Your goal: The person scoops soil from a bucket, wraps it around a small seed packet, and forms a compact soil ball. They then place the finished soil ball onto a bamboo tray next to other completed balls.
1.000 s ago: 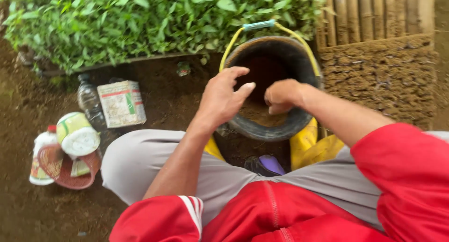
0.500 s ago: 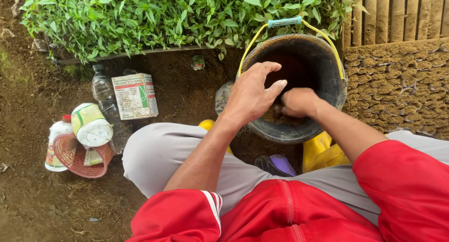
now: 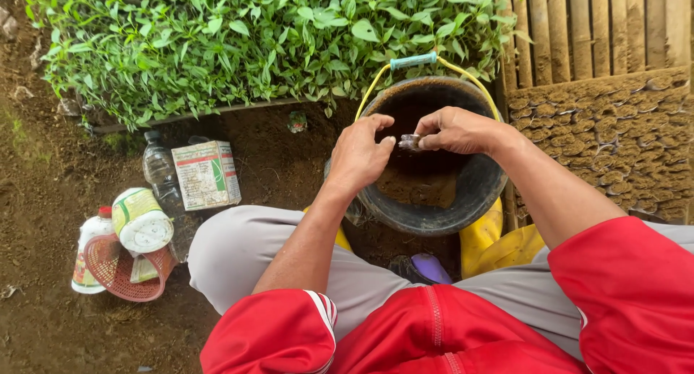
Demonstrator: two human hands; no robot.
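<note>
Nearest the camera, the person's red jersey sleeves and grey trousers fill the bottom edge, knees spread on either side of a round black bucket with a yellow wire handle [image 3: 434, 200], which stands on brown earth between the legs. Soil lies in the bucket's bottom, well below its rim, so open room remains inside above the soil. Over the bucket's mouth the left hand [image 3: 359, 155] and the right hand [image 3: 457, 130] meet: the right hand pinches a small dark soil-filled tube [image 3: 410, 141] between thumb and fingertips, and the left hand's thumb and fingertips close on the tube's other end, so the tube hangs above the soil near the bucket's far rim. Under the bucket's near side, yellow plastic [image 3: 486, 236] and a purple object [image 3: 431, 267] show between the legs. Left of the bucket a strip of bare earth stays open, then comes a white cardboard box [image 3: 207, 174] beside a clear plastic bottle [image 3: 159, 173], and farther left a white and green tub [image 3: 142, 221] resting in a red mesh basket [image 3: 119, 269] with a white bottle [image 3: 88, 252] touching it. Right of the bucket, rows of packed soil tubes [image 3: 614, 135] press close to its wall. Beyond the bucket, a bed of green seedlings [image 3: 253, 41] borders its far rim, and a bamboo fence [image 3: 600, 27] closes the far right.
</note>
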